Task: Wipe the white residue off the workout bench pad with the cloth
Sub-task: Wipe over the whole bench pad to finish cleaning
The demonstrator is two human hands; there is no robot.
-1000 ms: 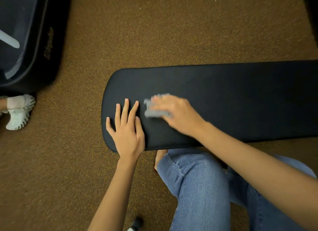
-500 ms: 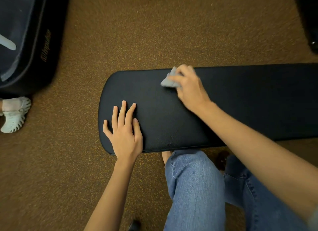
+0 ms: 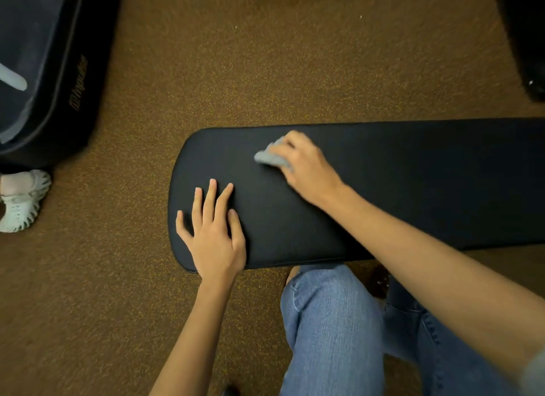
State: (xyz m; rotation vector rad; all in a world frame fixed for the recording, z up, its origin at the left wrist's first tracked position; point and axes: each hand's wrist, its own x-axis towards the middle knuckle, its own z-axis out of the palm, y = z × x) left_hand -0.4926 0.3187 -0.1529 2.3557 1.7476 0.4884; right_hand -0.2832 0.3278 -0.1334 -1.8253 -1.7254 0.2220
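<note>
One left hand (image 3: 213, 242) is laid flat near the bench pad's (image 3: 398, 174) rounded end, fingers (image 3: 211, 198) spread wide and empty. Beyond them, one right hand (image 3: 306, 168) is pressed on the pad, its fingers closed on one bunched grey cloth (image 3: 269, 157). No white residue is made out on the dark surface, so patches could be missed. The small wad could slip out from under the fingers. Farther left, one white shoe (image 3: 22, 201) is seen on the carpet (image 3: 265, 71).
</note>
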